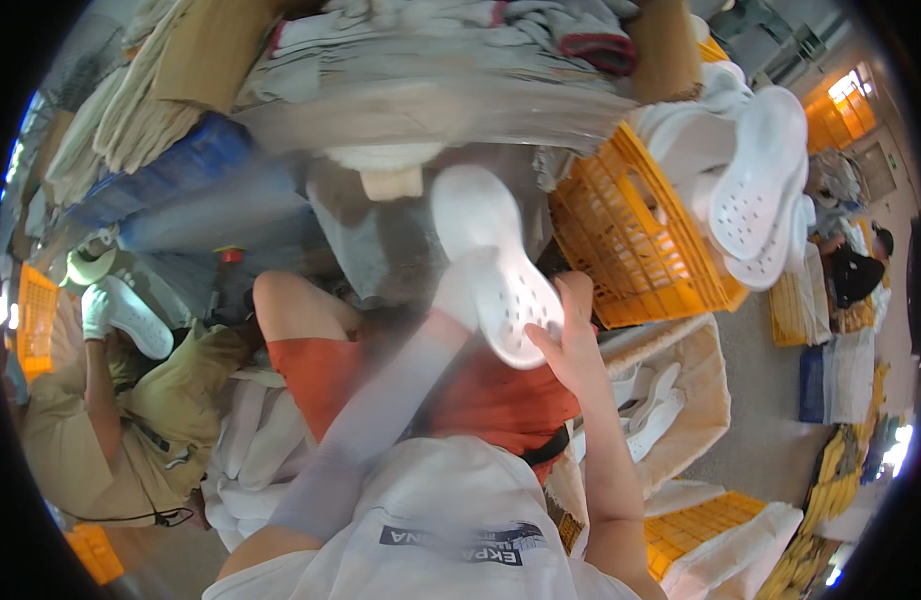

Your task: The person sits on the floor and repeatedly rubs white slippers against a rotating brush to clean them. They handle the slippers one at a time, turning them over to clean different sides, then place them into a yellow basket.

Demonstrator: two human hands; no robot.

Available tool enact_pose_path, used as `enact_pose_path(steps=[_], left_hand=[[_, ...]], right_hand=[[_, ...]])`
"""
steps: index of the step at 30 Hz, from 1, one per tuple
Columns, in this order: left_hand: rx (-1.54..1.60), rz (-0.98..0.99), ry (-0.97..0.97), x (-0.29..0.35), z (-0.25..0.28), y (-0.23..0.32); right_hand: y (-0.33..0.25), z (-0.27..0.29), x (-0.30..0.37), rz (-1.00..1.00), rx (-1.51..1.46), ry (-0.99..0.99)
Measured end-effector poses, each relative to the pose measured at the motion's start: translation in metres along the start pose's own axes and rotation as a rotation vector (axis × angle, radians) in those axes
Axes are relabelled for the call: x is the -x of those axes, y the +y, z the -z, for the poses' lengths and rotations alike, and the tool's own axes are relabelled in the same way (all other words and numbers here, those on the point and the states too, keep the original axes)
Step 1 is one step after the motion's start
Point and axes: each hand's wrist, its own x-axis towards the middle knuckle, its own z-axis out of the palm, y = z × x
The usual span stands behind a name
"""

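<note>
A white perforated shoe sole (508, 290) is held up in front of my lap, its holed end toward me. My bare right hand (568, 335) grips the right edge of that end, thumb on the holed face. My left hand (465, 288), in a white glove, meets the left side of the sole at its middle. Motion blur and white on white hide the left fingers. A pale sleeve covers my left forearm. Just beyond the sole is a blurred machine with a pale block (390, 182) under its front edge.
A yellow crate (640, 230) heaped with white perforated soles stands at the right. A cloth-lined container (705, 400) by my right arm holds more. At the left, a co-worker's gloved hand (95, 312) holds a white sole (140, 318). Stacked gloves (410, 50) lie ahead.
</note>
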Motion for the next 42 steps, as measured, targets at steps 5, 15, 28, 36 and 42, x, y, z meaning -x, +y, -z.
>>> enact_pose_path(steps=[5,15,28,36,42], left_hand=[[0.892,0.121,0.331,-0.068,0.017,-0.002],[0.619,0.409,0.244,-0.108,0.09,-0.029],[0.121,0.273,0.185,-0.048,0.103,0.038],[-0.333,0.087,0.376,-0.09,0.048,-0.024],[0.806,0.319,0.6,-0.106,0.024,-0.015]], right_hand=[[-0.036,-0.032,-0.059,0.205,-0.266,0.331],[-0.047,-0.082,-0.13,0.119,-0.163,0.414],[-0.049,-0.1,-0.206,0.026,-0.242,0.101],[-0.063,-0.055,-0.069,0.194,-0.115,0.226],[-0.079,-0.064,-0.038,0.101,-0.068,0.366]])
